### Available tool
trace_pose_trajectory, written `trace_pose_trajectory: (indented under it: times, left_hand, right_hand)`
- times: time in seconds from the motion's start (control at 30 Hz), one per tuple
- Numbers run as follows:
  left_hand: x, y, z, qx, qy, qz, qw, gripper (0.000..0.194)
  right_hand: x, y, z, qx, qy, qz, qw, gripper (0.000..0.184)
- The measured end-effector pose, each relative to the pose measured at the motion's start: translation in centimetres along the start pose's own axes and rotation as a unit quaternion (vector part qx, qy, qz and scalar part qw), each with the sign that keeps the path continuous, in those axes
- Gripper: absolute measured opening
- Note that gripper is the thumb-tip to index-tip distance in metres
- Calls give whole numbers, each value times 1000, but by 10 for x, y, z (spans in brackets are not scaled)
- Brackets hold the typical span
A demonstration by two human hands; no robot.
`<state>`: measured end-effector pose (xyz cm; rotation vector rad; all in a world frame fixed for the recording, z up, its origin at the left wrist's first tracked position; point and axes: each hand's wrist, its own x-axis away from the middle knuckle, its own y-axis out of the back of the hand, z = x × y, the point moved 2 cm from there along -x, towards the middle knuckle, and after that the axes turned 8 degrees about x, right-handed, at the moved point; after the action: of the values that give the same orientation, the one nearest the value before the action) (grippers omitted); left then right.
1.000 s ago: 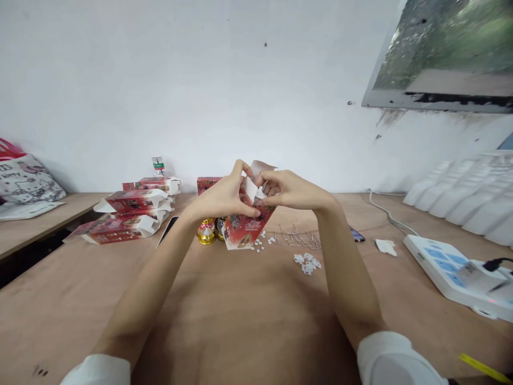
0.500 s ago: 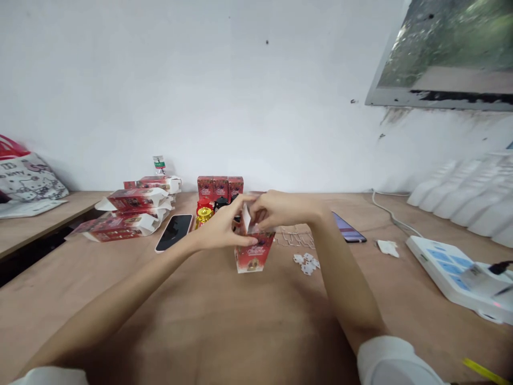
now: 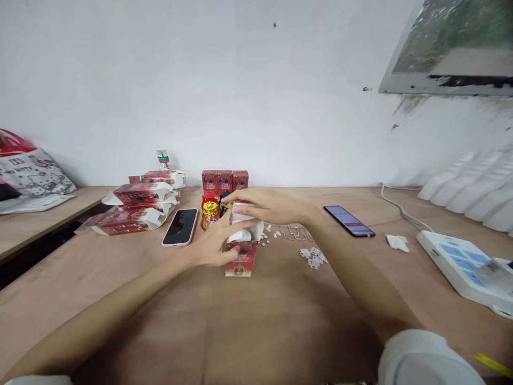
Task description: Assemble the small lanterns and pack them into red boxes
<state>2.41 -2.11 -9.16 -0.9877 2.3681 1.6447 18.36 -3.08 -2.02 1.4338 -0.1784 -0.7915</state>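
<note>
A small red printed carton (image 3: 241, 262) stands upright on the table, its white top flaps (image 3: 245, 231) raised. My left hand (image 3: 214, 243) is closed around the carton's left side, with the thumb across its front. Over the carton's top, my right hand (image 3: 270, 206) stretches its fingers leftward, the thumb by a raised flap. Its fingertips are close to a black mini lantern (image 3: 225, 197), partly hidden; whether they touch it I cannot tell. Beside it are a gold mini lantern (image 3: 209, 213) and a red mini lantern (image 3: 207, 200). The carton's inside is out of sight.
Three closed red cartons (image 3: 217, 182) stand at the back. Opened cartons (image 3: 140, 206) are piled left, near a phone (image 3: 180, 227). Rightward lie small white plastic pieces (image 3: 313, 258), thin wire pieces (image 3: 294, 233), another phone (image 3: 348, 221) and a power strip (image 3: 460, 262).
The carton has come down from a tilted, raised position to stand on the table. My right hand has left the carton's opening, and its fingers have straightened out over the top toward the lanterns.
</note>
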Motion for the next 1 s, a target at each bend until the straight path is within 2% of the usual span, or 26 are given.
trace_pose_trajectory:
  times: [0.07, 0.23, 0.33, 0.43, 0.6, 0.73, 0.93, 1.0]
  left_hand:
    - [-1, -2, 0, -14, 3, 7, 1000, 59]
    - [-7, -4, -5, -24, 7, 12, 1000, 61]
    - [-9, -5, -6, -17, 24, -4, 1000, 57]
    - [-6, -9, -2, -5, 25, -39, 999, 52]
    - [10, -18, 9, 8, -29, -121, 992, 41]
    - [21, -24, 18, -10, -51, -182, 982, 42]
    - [28, -37, 33, 14, -74, -254, 964, 27]
    - [32, -45, 38, 33, -69, -271, 959, 33]
  right_hand:
    - [-1, -7, -2, -10, -13, 24, 1000, 30]
    - [-4, -10, -5, -20, -32, 11, 999, 37]
    - [-9, -11, -8, -25, -31, 16, 999, 41]
    - [-13, -13, -9, -31, -36, 25, 999, 43]
    - [-12, -19, -3, -39, -29, 24, 999, 46]
    - [-8, -30, 9, 15, -18, 27, 999, 42]
    - [2, -55, 18, 116, 10, -41, 992, 35]
    - [6, -62, 17, 141, 21, -73, 987, 35]
